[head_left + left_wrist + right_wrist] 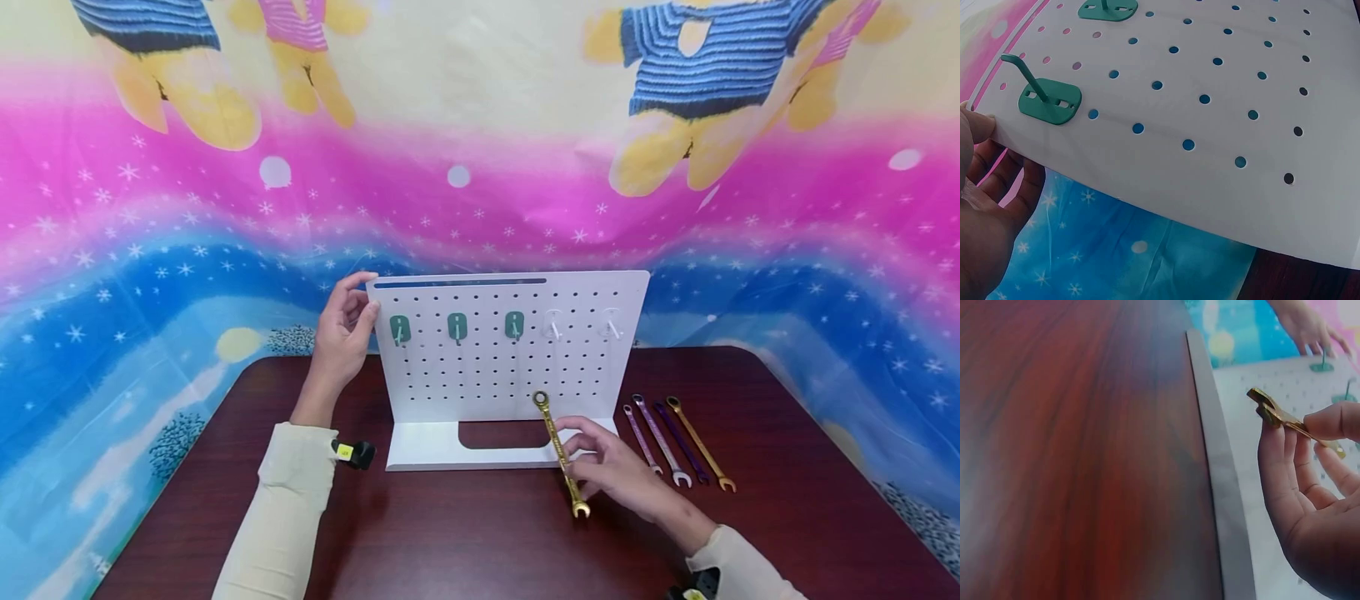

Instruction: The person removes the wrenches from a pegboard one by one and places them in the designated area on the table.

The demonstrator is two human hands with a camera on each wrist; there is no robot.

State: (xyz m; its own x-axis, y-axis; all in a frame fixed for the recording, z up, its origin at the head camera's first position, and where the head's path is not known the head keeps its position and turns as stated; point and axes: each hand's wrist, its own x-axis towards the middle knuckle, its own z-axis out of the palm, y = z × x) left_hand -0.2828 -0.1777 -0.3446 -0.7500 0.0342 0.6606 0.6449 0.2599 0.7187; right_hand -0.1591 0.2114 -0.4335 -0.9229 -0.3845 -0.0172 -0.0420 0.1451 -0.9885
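Nearest you, your right hand [618, 471] pinches the gold wrench [559, 454] by its shaft between thumb and fingers, lifted in front of the white pegboard [510, 354], ring end up against the board's lower holes. Just right of the pegboard, four more wrenches [678, 440] lie side by side on the table [465, 533]. Farther back, your left hand [341, 337] grips the pegboard's upper left edge, beside the nearest green hook [1047, 100].

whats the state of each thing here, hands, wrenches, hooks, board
left hand: grips the board's left edge
right hand: pinches the gold wrench
gold wrench: lifted, ring end up
pegboard: upright on the table
three green hooks: bare
two clear hooks: bare
four wrenches: flat on the table
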